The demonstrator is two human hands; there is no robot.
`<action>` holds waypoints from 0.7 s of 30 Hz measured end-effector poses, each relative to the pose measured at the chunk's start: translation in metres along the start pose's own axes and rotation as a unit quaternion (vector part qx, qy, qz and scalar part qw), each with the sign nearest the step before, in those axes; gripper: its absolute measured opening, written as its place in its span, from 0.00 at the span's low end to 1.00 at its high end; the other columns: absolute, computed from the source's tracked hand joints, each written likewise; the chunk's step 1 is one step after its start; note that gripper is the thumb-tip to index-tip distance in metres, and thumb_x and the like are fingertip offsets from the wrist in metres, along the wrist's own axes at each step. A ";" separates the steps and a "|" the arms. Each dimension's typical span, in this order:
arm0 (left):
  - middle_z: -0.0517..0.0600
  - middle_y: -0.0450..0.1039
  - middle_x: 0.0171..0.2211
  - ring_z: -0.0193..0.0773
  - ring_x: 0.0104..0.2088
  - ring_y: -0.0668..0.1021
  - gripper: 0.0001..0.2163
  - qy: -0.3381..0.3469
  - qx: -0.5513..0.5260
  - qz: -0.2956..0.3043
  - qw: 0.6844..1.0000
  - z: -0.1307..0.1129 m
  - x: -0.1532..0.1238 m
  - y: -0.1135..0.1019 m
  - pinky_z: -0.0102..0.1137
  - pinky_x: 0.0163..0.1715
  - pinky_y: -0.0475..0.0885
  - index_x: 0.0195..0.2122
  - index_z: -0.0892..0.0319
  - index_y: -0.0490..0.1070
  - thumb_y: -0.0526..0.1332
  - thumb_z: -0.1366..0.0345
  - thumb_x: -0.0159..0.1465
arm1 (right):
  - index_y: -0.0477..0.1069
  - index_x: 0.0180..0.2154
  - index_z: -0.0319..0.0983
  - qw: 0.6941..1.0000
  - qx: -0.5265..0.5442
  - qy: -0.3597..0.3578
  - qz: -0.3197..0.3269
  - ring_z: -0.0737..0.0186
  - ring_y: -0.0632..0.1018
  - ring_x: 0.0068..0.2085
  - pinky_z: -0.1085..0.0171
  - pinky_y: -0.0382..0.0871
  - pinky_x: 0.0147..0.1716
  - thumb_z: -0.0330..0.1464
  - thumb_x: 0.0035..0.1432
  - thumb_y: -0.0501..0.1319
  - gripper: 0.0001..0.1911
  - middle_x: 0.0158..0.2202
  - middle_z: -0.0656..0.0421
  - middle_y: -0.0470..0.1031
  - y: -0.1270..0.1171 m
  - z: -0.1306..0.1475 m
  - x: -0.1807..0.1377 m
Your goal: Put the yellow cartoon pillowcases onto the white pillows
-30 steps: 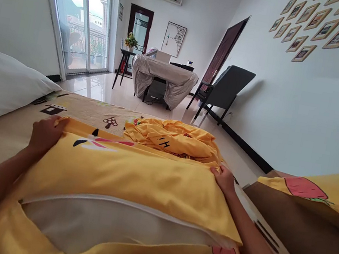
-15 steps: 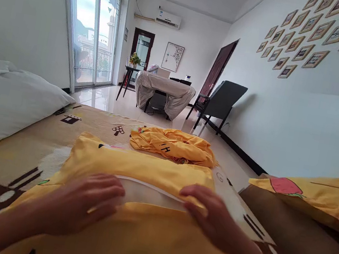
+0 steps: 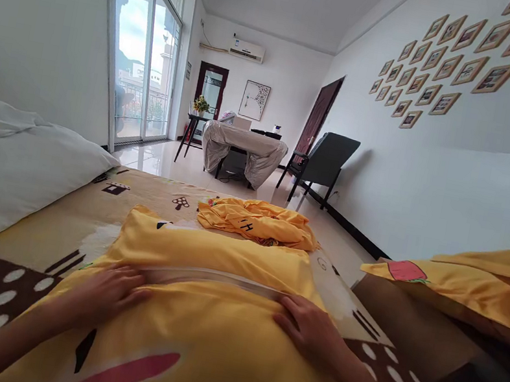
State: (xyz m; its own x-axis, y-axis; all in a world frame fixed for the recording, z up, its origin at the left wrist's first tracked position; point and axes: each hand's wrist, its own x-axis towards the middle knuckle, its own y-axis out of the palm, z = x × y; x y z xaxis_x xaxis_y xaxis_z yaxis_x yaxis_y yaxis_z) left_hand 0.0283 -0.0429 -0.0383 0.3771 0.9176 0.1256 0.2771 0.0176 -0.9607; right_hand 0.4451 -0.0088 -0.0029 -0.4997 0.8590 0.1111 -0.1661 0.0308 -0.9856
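Note:
A yellow pillowcase [image 3: 210, 334] lies in front of me on the bed, plump with a white pillow [image 3: 214, 279] that shows as a narrow strip in its opening. My left hand [image 3: 112, 288] holds the near edge of that opening at its left end, fingers curled at the cloth. At the right end, my right hand [image 3: 307, 325] grips the same edge, its thumb on the near side. Some fingertips are hidden in the fabric. Beyond the opening, the far part of the case lies flat across the bed.
Crumpled yellow cloth [image 3: 259, 221] lies behind the pillowcase on the patterned bedspread [image 3: 151, 189]. A large white pillow [image 3: 25, 177] is at left. More yellow cloth [image 3: 476, 283] drapes over a brown box [image 3: 410, 317] at right. Farther back stand a covered table [image 3: 244, 140] and a dark chair [image 3: 323, 163].
The near edge of the pillowcase has moved away from me, narrowing the strip of white pillow. My left hand has shifted left and down, and the view has tilted up slightly.

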 end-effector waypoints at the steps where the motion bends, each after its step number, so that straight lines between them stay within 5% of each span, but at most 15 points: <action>1: 0.49 0.76 0.34 0.42 0.41 0.76 0.22 0.003 0.005 0.005 1.000 0.004 0.000 -0.002 0.34 0.44 0.64 0.34 0.55 0.73 0.43 0.50 0.68 | 0.71 0.42 0.39 1.000 -0.009 0.002 0.000 0.54 0.75 0.42 0.58 0.66 0.41 0.47 0.65 0.46 0.23 0.42 0.51 0.75 0.000 -0.002 -0.003; 5: 0.48 0.77 0.31 0.42 0.35 0.77 0.23 -0.008 0.072 0.005 0.997 0.007 0.005 -0.021 0.37 0.42 0.60 0.33 0.55 0.73 0.41 0.51 0.69 | 0.71 0.37 0.37 0.996 -0.079 -0.017 -0.032 0.53 0.76 0.38 0.58 0.65 0.37 0.46 0.65 0.46 0.23 0.35 0.52 0.76 -0.008 -0.003 -0.004; 11: 0.51 0.76 0.29 0.44 0.33 0.77 0.22 0.008 0.192 -0.111 0.975 0.004 0.002 -0.058 0.41 0.41 0.56 0.30 0.57 0.72 0.44 0.54 0.68 | 0.67 0.29 0.38 0.987 -0.115 -0.052 -0.100 0.58 0.75 0.33 0.63 0.63 0.33 0.40 0.66 0.49 0.17 0.29 0.55 0.74 -0.025 -0.012 -0.002; 15: 0.54 0.76 0.34 0.46 0.37 0.77 0.14 0.022 0.255 -0.156 0.954 0.004 -0.003 -0.065 0.43 0.42 0.57 0.44 0.59 0.70 0.48 0.61 0.65 | 0.67 0.40 0.36 0.974 -0.163 -0.068 -0.139 0.58 0.75 0.33 0.63 0.64 0.31 0.32 0.64 0.51 0.09 0.31 0.54 0.74 -0.023 -0.011 -0.005; 18: 0.57 0.76 0.36 0.47 0.39 0.77 0.21 0.007 0.272 -0.154 0.950 0.004 -0.005 -0.062 0.44 0.43 0.57 0.54 0.65 0.62 0.49 0.68 0.60 | 0.60 0.54 0.32 0.969 -0.201 -0.055 -0.135 0.57 0.75 0.34 0.63 0.64 0.32 0.27 0.60 0.51 0.20 0.33 0.53 0.74 -0.021 -0.002 -0.006; 21: 0.60 0.76 0.40 0.49 0.40 0.77 0.24 -0.015 0.289 -0.145 0.946 0.005 -0.006 -0.057 0.45 0.44 0.57 0.56 0.68 0.60 0.49 0.72 0.58 | 0.58 0.57 0.29 0.969 -0.233 0.013 -0.079 0.55 0.75 0.35 0.62 0.65 0.33 0.22 0.55 0.52 0.26 0.33 0.50 0.74 -0.022 0.008 -0.004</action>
State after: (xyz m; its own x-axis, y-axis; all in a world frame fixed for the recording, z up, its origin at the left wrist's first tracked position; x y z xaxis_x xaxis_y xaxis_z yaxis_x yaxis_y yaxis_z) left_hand 0.0059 -0.0471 0.0150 0.3314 0.8514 0.4065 -0.1670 0.4770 -0.8629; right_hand 0.4434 -0.0170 0.0191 -0.4763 0.8372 0.2688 0.1656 0.3857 -0.9077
